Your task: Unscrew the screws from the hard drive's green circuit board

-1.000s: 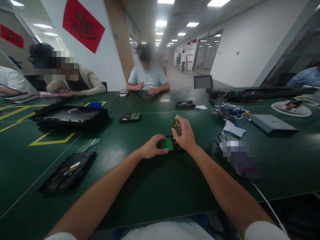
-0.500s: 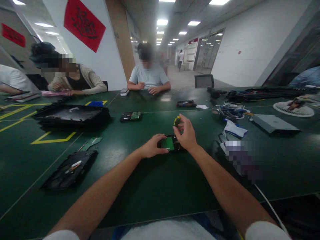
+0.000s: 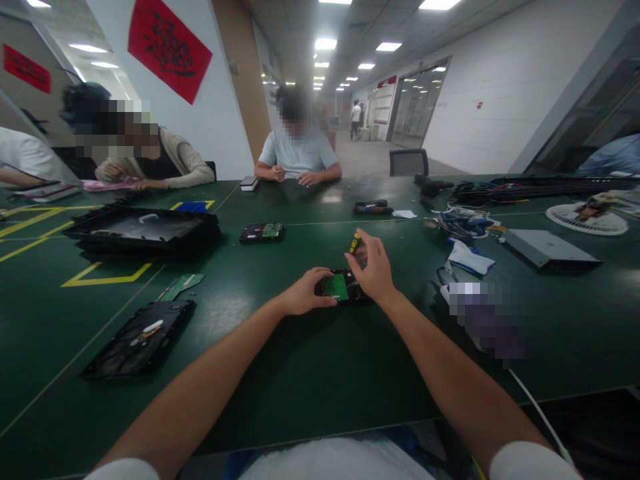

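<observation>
Nearly closed, the right fingers [image 3: 374,249] hold a probable screwdriver [image 3: 355,243].

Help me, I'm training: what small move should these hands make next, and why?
Probably a slight twist of the slim yellow-and-black tool with the right hand: it grips the tool at the right end of the flat black device with a green circuit board, and the left hand braces the other end. The tool's tip is hidden, so its seating can't be confirmed.

Plastic-looking tool handle [image 3: 355,243], smooth glossy tabletop [image 3: 310,380].
</observation>
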A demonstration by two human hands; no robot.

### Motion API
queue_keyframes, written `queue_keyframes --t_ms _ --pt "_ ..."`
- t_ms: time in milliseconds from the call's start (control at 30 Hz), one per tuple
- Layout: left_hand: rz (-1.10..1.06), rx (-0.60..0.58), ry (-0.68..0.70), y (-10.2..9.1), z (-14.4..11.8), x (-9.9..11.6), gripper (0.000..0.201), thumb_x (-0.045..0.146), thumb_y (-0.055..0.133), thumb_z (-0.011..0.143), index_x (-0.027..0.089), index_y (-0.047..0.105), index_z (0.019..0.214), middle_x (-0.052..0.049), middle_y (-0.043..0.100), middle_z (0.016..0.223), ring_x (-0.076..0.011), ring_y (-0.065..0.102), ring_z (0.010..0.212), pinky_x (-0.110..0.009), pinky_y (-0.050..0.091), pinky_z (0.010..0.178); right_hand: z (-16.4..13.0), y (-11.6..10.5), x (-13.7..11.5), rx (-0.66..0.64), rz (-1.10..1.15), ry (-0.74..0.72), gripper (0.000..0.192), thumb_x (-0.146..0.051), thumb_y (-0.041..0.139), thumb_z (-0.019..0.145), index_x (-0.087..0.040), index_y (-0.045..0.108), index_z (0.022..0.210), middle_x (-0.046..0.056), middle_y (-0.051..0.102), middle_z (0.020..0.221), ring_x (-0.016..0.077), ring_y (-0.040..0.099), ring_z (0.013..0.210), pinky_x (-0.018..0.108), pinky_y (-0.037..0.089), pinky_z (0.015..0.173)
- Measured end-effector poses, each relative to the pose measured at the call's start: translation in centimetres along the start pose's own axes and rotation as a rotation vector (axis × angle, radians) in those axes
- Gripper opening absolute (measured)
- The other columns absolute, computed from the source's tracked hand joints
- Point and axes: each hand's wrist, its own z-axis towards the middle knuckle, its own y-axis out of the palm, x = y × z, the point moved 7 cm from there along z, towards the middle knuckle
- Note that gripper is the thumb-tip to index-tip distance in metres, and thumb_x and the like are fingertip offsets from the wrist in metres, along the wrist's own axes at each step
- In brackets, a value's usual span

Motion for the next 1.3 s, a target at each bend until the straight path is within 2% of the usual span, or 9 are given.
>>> queue_keyframes --t_ms 133,300,467,700,900,1100,1300 --pt "-0.003 -0.006 -0.008 0.01 -0.02 0.00 0.087 0.060 0.079 0.073 0.024 0.048 0.147 -0.013 0.043 0.154 -0.0340 0.047 0.138 -0.051 0.039 0.118 -0.07 0.22 -0.08 -0.012 0.024 -0.006 0.063 -0.025 0.055 0.097 -0.031 0.031 0.156 0.013 0.053 0.131 0.0233 0.066 0.100 0.045 0.063 0.087" --pt "-0.012 -0.004 -0.011 -0.09 -0.07 0.13 0.086 0.060 0.079 0.073 0.025 0.049 0.146 -0.012 0.044 0.153 -0.0346 0.048 0.137 -0.052 0.041 0.116 -0.14 0.27 0.11 -0.003 0.019 0.000 0.063 -0.027 0.059 0.096 -0.031 0.033 0.154 0.012 0.051 0.129 0.0210 0.067 0.091 0.043 0.064 0.079" --pt "-0.027 0.005 -0.013 -0.08 -0.06 0.04 0.085 0.059 0.080 0.072 0.027 0.051 0.145 -0.012 0.045 0.153 -0.0349 0.049 0.136 -0.053 0.041 0.115 -0.13 0.37 -0.04 -0.012 0.038 -0.005 0.063 -0.025 0.056 0.097 -0.031 0.031 0.154 0.013 0.051 0.133 0.0226 0.066 0.099 0.044 0.063 0.086" --pt "-0.001 0.006 0.013 0.02 0.04 -0.08 0.086 0.060 0.080 0.072 0.026 0.051 0.145 -0.013 0.044 0.153 -0.0343 0.046 0.139 -0.052 0.038 0.118 -0.14 0.03 0.25 0.020 -0.034 0.007 0.066 -0.031 0.060 0.095 -0.030 0.030 0.155 0.013 0.053 0.125 0.0238 0.064 0.092 0.047 0.063 0.081" --pt "-0.005 -0.001 -0.010 -0.04 -0.01 -0.12 0.086 0.061 0.079 0.073 0.026 0.050 0.146 -0.013 0.044 0.154 -0.0337 0.046 0.139 -0.051 0.039 0.117 -0.13 0.21 0.00 0.002 -0.011 -0.015 0.063 -0.028 0.054 0.098 -0.030 0.029 0.157 0.013 0.053 0.132 0.0250 0.065 0.102 0.049 0.060 0.093" --pt "-0.018 -0.002 0.001 -0.07 -0.08 0.15 0.086 0.059 0.079 0.073 0.026 0.049 0.146 -0.012 0.044 0.153 -0.0341 0.046 0.139 -0.052 0.038 0.118 -0.15 0.16 0.21 0.025 0.004 0.005 0.064 -0.032 0.060 0.096 -0.030 0.032 0.154 0.012 0.055 0.125 0.0227 0.065 0.094 0.045 0.063 0.084" --pt "-0.014 -0.008 0.000 -0.17 -0.11 0.37 0.083 0.059 0.079 0.074 0.026 0.051 0.144 -0.012 0.045 0.153 -0.0343 0.046 0.140 -0.053 0.038 0.118 -0.15 0.33 -0.10 0.002 0.031 -0.002 0.064 -0.028 0.056 0.098 -0.031 0.029 0.156 0.012 0.054 0.128 0.0229 0.066 0.096 0.047 0.062 0.089"
